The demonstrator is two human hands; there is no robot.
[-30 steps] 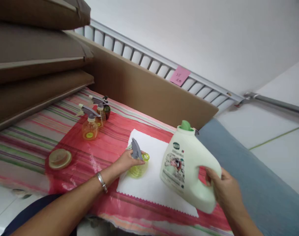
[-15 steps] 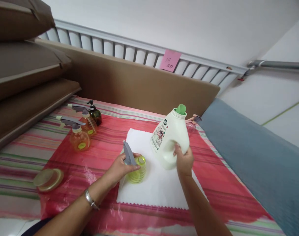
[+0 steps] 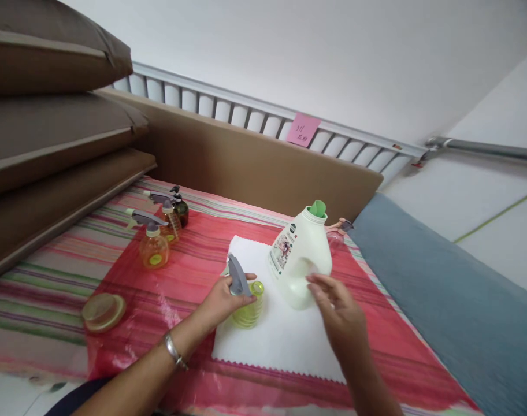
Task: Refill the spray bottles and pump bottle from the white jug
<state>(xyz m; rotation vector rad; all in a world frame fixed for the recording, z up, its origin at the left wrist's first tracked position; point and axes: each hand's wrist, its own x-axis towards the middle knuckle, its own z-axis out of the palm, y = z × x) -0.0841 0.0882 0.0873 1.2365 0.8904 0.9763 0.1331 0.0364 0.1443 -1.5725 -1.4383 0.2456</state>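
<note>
My left hand (image 3: 226, 297) is closed round a grey trigger spray head (image 3: 237, 274). Its thumb and fingers also lie at the neck of a yellow-green ribbed bottle (image 3: 248, 315), uncapped, on a white cloth (image 3: 289, 341). Whether they grip the bottle too, I cannot tell. A pale green jug (image 3: 301, 248) with a handle and floral label stands on the same cloth, a green spout (image 3: 318, 208) at its mouth. Just right of the handle, my right hand (image 3: 344, 312) is open, fingers a little apart; its fingertips are close to the jug.
Two orange spray bottles (image 3: 154, 251) and a dark pump bottle (image 3: 182, 214) stand at the back left. A round lidded container (image 3: 103, 312) is at the left. Behind the jug is a pink spray bottle (image 3: 334, 240). Brown cushioned panels (image 3: 59, 127) are stacked at the left.
My right hand has let go of the jug's handle and drawn back slightly to the right. The left hand keeps the spray head by the bottle. The camera view has shifted slightly.
</note>
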